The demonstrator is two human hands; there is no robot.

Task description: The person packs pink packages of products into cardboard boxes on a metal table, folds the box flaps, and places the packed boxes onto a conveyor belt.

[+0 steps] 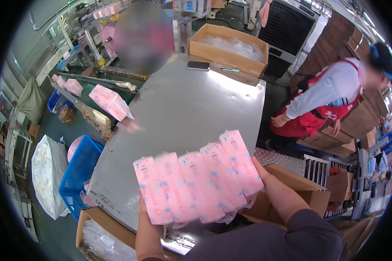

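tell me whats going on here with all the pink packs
A person holds a row of five pink packs pressed together between both hands, the left hand at one end and the right hand at the other, above the near edge of a steel table. An open cardboard box sits below. A co-worker in a red apron bends over flat cartons on the right.

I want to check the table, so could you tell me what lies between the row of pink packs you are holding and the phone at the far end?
In the head view, only bare metal table lies between the pink packs and the phone.
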